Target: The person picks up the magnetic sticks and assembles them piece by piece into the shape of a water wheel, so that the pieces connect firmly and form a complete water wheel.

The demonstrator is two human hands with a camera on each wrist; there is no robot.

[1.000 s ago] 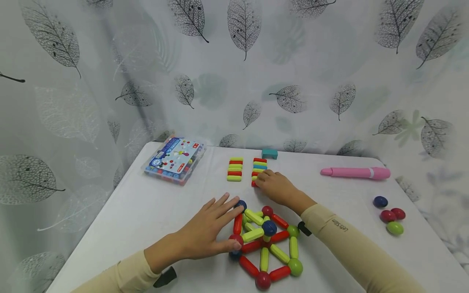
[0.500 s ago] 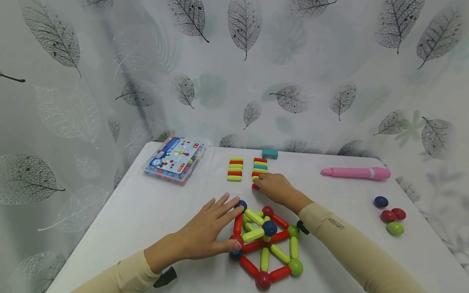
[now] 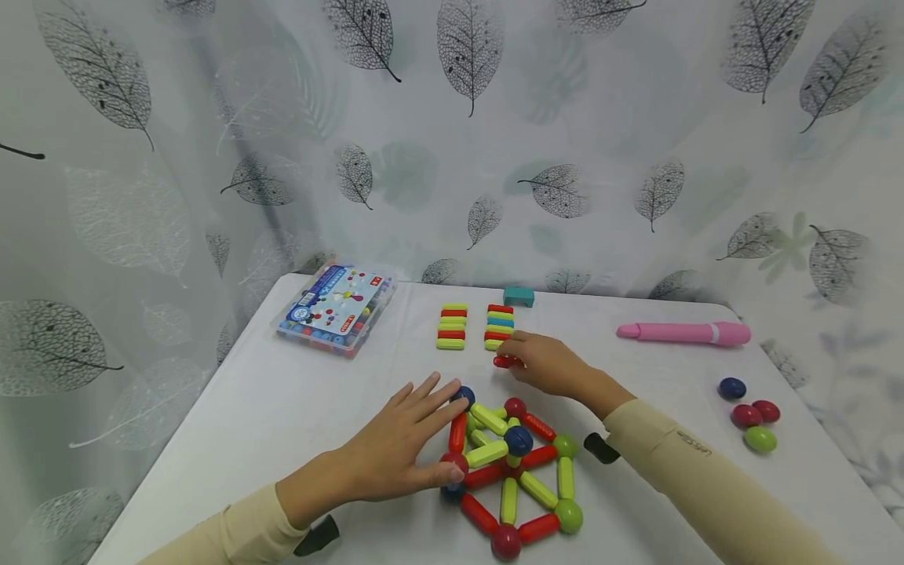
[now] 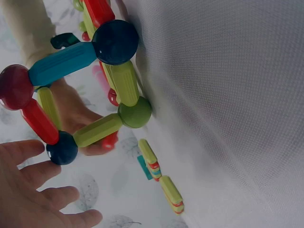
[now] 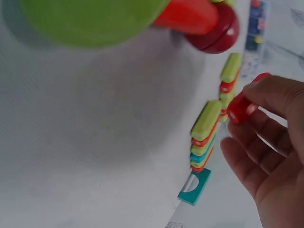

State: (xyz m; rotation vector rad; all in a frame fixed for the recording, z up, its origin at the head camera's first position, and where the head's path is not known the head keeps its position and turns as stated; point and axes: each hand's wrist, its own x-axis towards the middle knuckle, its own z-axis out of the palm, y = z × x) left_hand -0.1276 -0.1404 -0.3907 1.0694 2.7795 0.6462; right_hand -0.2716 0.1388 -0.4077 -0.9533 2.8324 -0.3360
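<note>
In the head view a structure of rods and balls (image 3: 539, 490) stands on the white table, in red, yellow-green and dark blue; the left wrist view also shows a blue rod (image 4: 64, 61) in it. My left hand (image 3: 395, 443) lies along its left side, fingers spread, fingertips by a dark blue ball (image 4: 62, 148). My right hand (image 3: 547, 365) pinches a red rod (image 5: 243, 105) between thumb and fingers, just in front of the right row of rods (image 3: 499, 326). A second row of rods (image 3: 452, 326) lies to its left.
A clear case of parts (image 3: 337, 310) sits at the back left. A teal block (image 3: 519, 297) is at the back edge. A pink pen-shaped object (image 3: 685, 333) lies at the right, with loose balls (image 3: 760, 439) in front of it. A leaf-patterned curtain (image 3: 452, 141) hangs behind the table.
The right hand has taken the red rod from the front end of the right row and drawn it slightly right, apart from the row. The left hand keeps its place at the structure.
</note>
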